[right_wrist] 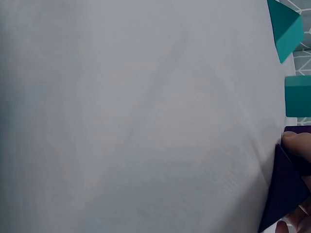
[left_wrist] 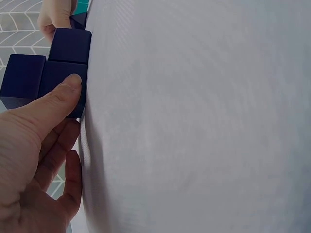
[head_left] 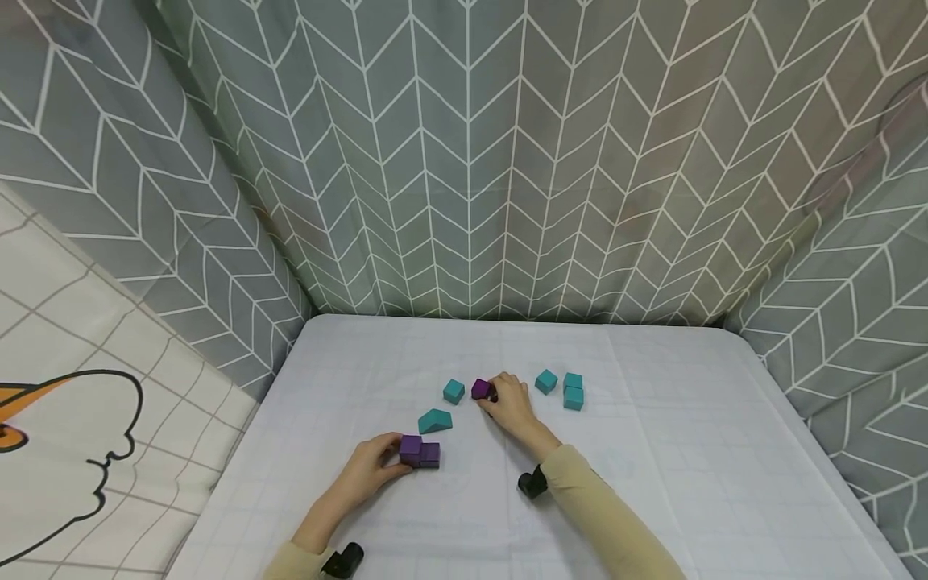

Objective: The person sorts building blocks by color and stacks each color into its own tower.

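Note:
My left hand [head_left: 370, 465] pinches a purple block [head_left: 411, 450] at the left of the table. In the left wrist view the thumb lies on this block [left_wrist: 60, 75]; a second purple block [left_wrist: 22, 75] sits on top of it and a third [left_wrist: 70, 45] stands against its side. Farther back, my right hand [head_left: 513, 405] has its thumb and fingers at a purple cube [head_left: 482, 389]. Close to the palm is a dark purple triangular block [right_wrist: 286, 189], between thumb and fingers in the right wrist view. Part of the cube is hidden behind it.
A teal triangular block [head_left: 435, 420] lies between the hands, with a teal cube [head_left: 453, 391] behind it. Right of my right hand are another teal cube [head_left: 546, 381] and two touching teal blocks [head_left: 573, 398]. A patterned curtain [head_left: 493, 201] hangs behind the white-covered table [head_left: 689, 451].

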Demonstrator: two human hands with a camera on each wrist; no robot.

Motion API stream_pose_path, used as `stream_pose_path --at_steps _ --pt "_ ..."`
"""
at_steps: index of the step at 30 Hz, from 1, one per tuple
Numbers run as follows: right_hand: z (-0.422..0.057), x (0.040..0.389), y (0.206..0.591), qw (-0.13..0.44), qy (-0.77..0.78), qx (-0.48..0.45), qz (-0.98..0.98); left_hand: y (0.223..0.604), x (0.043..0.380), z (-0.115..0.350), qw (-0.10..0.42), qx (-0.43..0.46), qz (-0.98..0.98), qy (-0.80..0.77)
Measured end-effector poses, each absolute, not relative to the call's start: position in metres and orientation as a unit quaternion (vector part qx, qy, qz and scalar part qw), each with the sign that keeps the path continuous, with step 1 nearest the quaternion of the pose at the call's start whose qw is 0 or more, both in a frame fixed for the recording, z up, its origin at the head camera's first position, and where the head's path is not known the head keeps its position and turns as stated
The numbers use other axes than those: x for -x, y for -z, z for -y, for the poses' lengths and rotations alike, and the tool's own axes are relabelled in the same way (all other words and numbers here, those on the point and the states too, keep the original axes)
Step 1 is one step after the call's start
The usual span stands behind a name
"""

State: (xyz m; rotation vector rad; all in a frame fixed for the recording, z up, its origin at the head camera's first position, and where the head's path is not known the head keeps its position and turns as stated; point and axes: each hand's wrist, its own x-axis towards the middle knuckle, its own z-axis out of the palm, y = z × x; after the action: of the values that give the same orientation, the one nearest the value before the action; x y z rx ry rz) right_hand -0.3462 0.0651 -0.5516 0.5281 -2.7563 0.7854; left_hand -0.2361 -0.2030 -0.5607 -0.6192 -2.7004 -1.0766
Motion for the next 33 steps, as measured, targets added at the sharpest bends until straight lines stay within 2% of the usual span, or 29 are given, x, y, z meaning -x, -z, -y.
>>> stream_pose_path --at_steps 7,19,33 --pt "-0.073 0.354 0.539 0.105 -0.273 -0.159 0.943 0.56 0.235 0.202 0.083 0.209 0.904 0.365" --pt "-0.089 0.375 0.497 0.149 -0.283 -0.151 0.935 0.56 0.236 0.203 0.084 0.209 0.906 0.358" --pt "-0.079 0.381 0.436 0.228 -0.281 -0.24 0.901 0.558 0.235 0.203 0.074 0.205 0.906 0.362"
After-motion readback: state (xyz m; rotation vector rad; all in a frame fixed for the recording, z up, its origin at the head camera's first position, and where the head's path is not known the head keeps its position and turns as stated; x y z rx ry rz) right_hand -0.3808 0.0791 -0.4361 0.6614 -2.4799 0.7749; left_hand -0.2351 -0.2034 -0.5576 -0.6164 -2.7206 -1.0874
